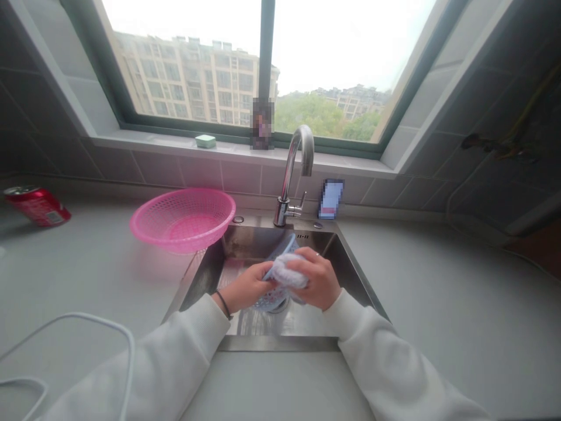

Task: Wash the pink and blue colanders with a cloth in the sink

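Over the steel sink (280,344), my left hand (249,286) is closed on the rim of a light blue perforated basket (267,301), which is tilted on its side. My right hand (322,278) grips a bunched whitish cloth (289,270) and presses it against the basket's rim. Both hands meet near the cloth, and they cover part of the basket. A chrome faucet (287,175) rises behind the sink, its spout above and beyond my hands; no water stream shows.
A pink colander (184,222) stands at the sink's left back corner. Farther left a red can (39,206) leans on the counter (460,304). A phone (331,199) rests against the back wall, and a white cable (79,316) loops at lower left. A green box (205,141) sits on the sill.
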A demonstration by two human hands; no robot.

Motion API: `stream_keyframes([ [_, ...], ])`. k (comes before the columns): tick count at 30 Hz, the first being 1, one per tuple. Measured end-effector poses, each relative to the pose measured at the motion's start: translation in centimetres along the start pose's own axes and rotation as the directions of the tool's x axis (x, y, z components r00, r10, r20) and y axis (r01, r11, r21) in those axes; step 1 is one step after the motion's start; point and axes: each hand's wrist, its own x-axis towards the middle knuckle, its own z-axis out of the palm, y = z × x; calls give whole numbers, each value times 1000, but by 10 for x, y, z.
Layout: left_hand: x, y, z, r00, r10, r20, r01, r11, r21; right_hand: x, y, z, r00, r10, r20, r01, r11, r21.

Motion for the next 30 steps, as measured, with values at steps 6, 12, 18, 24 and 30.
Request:
stream_keyframes([
  [6, -5, 11, -1, 990, -122, 64, 127, 989, -81, 3, 50, -9, 936, 329, -122, -329, 944, 23],
  [12, -10, 19, 1, 986, -139, 96, 150, 980, -128, -2, 77, -8, 882, 453, -131, -454, 891, 29],
  [18, -12, 21, 2, 986, -116, 123, 127, 988, -85, -10, 96, -4, 831, 552, -70, -555, 831, -37],
  [24, -7, 12, 0, 987, -71, 141, 83, 993, -80, -7, 81, -7, 892, 447, -64, -451, 886, -110],
  [30, -4, 9, -2, 999, -42, 13, 42, 996, -73, -5, 50, -9, 937, 344, -60, -350, 918, -187],
])
